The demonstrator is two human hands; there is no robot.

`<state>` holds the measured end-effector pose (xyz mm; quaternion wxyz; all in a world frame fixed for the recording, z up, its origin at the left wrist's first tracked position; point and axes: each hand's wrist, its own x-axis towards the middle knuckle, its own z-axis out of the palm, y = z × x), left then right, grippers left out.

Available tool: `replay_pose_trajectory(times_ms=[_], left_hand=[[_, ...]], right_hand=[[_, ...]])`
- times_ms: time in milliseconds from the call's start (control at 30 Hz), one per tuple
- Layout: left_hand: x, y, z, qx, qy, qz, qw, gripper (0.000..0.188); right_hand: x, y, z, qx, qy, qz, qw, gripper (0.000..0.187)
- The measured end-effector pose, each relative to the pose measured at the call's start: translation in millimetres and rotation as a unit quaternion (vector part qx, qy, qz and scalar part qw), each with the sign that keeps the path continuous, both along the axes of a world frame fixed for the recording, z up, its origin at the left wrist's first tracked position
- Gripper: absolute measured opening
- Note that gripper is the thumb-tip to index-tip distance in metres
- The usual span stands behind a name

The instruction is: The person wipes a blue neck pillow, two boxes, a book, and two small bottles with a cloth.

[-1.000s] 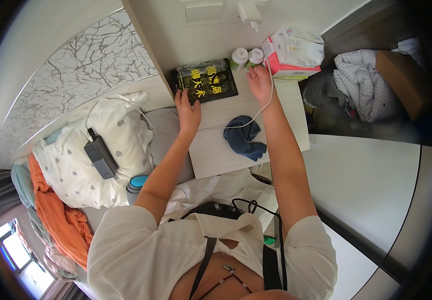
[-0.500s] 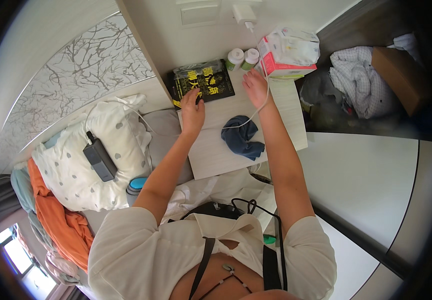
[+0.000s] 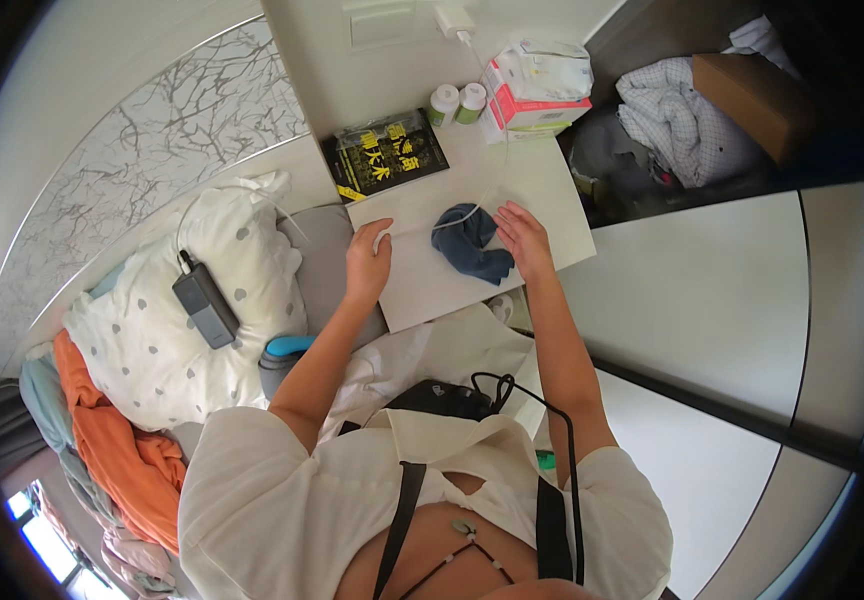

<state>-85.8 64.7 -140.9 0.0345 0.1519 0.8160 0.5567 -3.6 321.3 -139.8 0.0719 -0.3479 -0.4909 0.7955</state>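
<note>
Over the pale bedside table (image 3: 412, 290), my left hand (image 3: 367, 265) hovers near the left edge, empty, its thumb and fingers apart. To the right, my right hand (image 3: 527, 245) has its fingers stretched out beside a crumpled dark blue cloth (image 3: 469, 250); whether the fingertips touch it I cannot tell. A white cable (image 3: 472, 212) runs across the cloth. At the back left of the tabletop lies a black book (image 3: 392, 165) with yellow lettering. Two small white-capped bottles (image 3: 444, 104) stand by the wall, left of a pink and white box (image 3: 542, 112) carrying a white soft pack (image 3: 547, 70).
A white charger (image 3: 454, 20) is plugged into the wall. On the left, a dark power bank (image 3: 205, 305) rests on a patterned pillow (image 3: 142, 350), near orange clothing (image 3: 117, 440). Checked fabric (image 3: 677, 120) and a brown carton (image 3: 747, 95) fill a shelf at right, above white panels (image 3: 702, 300).
My left hand has drawn back from the book toward me. My right hand has left the area by the bottles and come down beside the blue cloth.
</note>
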Motion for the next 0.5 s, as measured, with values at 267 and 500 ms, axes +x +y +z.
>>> replay_pose_trajectory(times_ms=[267, 500], left_hand=[[41, -61, 37, 0.048, -0.017, 0.012, 0.999, 0.019], [79, -132, 44, 0.024, -0.022, 0.05, 0.998, 0.019]], right_hand=[[39, -50, 33, 0.034, 0.002, 0.029, 0.999, 0.033], [52, -109, 46, 0.059, 0.015, 0.112, 0.992, 0.032]])
